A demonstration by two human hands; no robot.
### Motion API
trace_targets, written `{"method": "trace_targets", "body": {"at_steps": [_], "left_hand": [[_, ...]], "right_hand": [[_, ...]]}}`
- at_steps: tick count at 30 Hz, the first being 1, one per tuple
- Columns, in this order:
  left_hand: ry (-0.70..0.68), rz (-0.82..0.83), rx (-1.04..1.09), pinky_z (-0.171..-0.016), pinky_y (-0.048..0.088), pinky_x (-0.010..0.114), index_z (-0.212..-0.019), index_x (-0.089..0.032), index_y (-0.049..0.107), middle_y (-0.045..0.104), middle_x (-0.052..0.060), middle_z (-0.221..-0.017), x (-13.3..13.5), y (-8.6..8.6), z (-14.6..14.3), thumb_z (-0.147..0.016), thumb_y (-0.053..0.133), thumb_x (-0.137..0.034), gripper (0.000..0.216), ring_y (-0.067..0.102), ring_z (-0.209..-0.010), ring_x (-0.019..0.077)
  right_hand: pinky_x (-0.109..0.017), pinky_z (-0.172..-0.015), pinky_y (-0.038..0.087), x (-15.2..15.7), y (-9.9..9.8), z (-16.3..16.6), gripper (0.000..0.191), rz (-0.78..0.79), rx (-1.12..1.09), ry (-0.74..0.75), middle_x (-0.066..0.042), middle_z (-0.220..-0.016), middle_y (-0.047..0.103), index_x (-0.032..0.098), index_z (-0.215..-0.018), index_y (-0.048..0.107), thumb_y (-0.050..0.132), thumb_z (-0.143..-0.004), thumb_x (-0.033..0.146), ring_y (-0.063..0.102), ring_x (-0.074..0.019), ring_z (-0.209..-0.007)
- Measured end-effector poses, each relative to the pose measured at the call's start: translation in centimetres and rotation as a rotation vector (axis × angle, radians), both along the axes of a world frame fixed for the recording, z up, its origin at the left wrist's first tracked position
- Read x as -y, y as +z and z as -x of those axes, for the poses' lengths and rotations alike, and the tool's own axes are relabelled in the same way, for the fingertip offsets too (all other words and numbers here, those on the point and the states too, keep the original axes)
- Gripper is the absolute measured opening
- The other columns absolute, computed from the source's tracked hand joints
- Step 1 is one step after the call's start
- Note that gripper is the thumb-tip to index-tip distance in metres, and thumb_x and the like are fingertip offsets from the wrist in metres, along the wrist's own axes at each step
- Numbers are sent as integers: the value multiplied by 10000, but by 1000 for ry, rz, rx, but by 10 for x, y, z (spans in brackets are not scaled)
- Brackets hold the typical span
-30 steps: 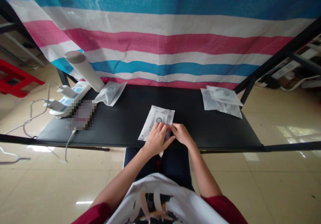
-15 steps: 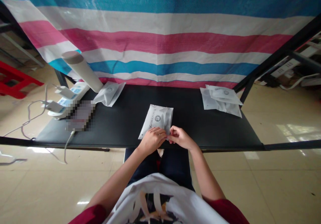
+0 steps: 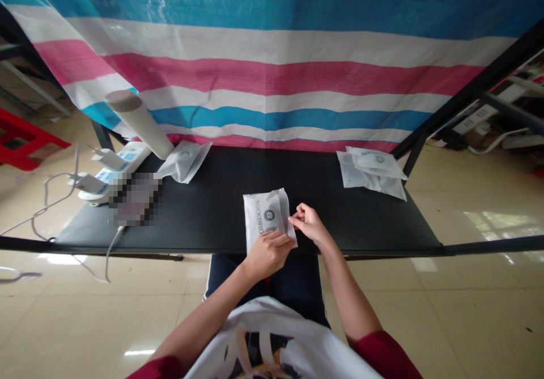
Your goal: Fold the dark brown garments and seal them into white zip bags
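— Gripping the white pouch [image 3: 267, 216] by its near edge, the left hand [image 3: 268, 252] is closed on it, and the right hand [image 3: 309, 224] pinches its right edge. Where does it sit?
— At the near edge of the black table [image 3: 204, 220], just above the lap. A loose pinch could let it slide off there, I think, and a hard tug might tear the thin film.
— Anything inside?
— The film is opaque, so I cannot tell. Same for the stack of pouches [image 3: 374, 169] at the far right and the single pouch [image 3: 186, 160] far left, beside the cardboard tube [image 3: 138, 121] and the power strip [image 3: 111, 169]
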State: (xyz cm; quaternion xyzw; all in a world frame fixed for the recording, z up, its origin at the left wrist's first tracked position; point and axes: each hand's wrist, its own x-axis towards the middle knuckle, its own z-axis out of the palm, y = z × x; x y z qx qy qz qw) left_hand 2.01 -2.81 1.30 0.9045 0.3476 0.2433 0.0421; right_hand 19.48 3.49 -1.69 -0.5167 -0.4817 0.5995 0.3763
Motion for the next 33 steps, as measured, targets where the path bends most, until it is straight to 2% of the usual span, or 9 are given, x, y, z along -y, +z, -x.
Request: {"method": "trace_targets", "body": {"at_steps": [8, 13, 15, 17, 19, 21, 24, 27, 33], "left_hand": [[-36, 10, 71, -581, 461, 260, -929, -171, 687, 694, 41, -831, 29, 11, -9, -979, 436, -174, 256, 597, -678, 131], [57, 51, 172, -705, 494, 290, -926, -204, 702, 721, 28, -889, 20, 7, 2, -962, 518, -221, 188, 626, -783, 149], [119, 68, 192, -769, 492, 324, -889, -212, 704, 723, 31, -894, 14, 6, 10, -947, 563, -270, 164, 636, -873, 178], [175, 98, 197, -823, 484, 353, -872, -218, 705, 723, 36, -932, 10, 5, 18, -933, 592, -309, 158, 631, -944, 196], [187, 133, 191, -875, 476, 383, -879, -226, 707, 718, 40, -999, 7, 4, 24, -902, 635, -370, 163, 622, -993, 210], [149, 168, 185, -914, 468, 411, -895, -231, 711, 707, 49, -1062, 7, 4, 26, -847, 689, -448, 223, 611, -1039, 230], [86, 217, 183, -919, 471, 418, -913, -236, 716, 692, 62, -1109, 9, 1, 27, -827, 698, -479, 259, 598, -1075, 242], [122, 260, 186, -894, 480, 402, -936, -243, 722, 684, 62, -1112, 10, -3, 33, -886, 639, -412, 194, 593, -1065, 227], [230, 339, 216, -913, 486, 390, -944, -231, 716, 663, 61, -1106, 10, -17, 56, -940, 558, -314, 178, 605, -1016, 199]], "right_hand": [[-280, -582, 478, -63, -12, 4, 485, -168, 140, -165, 26, -650, 621, 245, -801, 378, 731, -608, 517, 568, -141, -557], [-254, -541, 465, -63, -5, 12, 441, -199, 194, -233, 32, -650, 606, 238, -825, 417, 689, -673, 549, 575, -143, -572], [-242, -478, 453, -50, 1, 12, 444, -111, 159, -178, 52, -620, 581, 233, -895, 447, 660, -711, 575, 560, -141, -535], [-232, -449, 456, -32, 5, 10, 455, -16, 126, -6, 49, -626, 589, 217, -949, 495, 659, -734, 583, 566, -139, -532], [-224, -453, 466, -10, 7, 6, 427, 27, 123, 193, 26, -642, 604, 191, -895, 562, 655, -761, 585, 580, -136, -555], [-222, -459, 466, 12, 6, -2, 422, 30, 117, 251, 16, -630, 595, 178, -813, 597, 623, -798, 598, 574, -132, -551], [-241, -477, 483, 46, 1, -24, 420, 66, 99, 57, 7, -666, 620, 194, -857, 631, 618, -804, 611, 592, -153, -578], [-253, -498, 490, 79, -8, -63, 435, 128, 117, -281, -16, -723, 673, 209, -892, 657, 677, -748, 618, 634, -190, -648], [-260, -452, 473, 123, -25, -162, 559, 55, 16, -1025, -34, -734, 698, 186, -826, 643, 868, -458, 541, 628, -179, -579]]}}
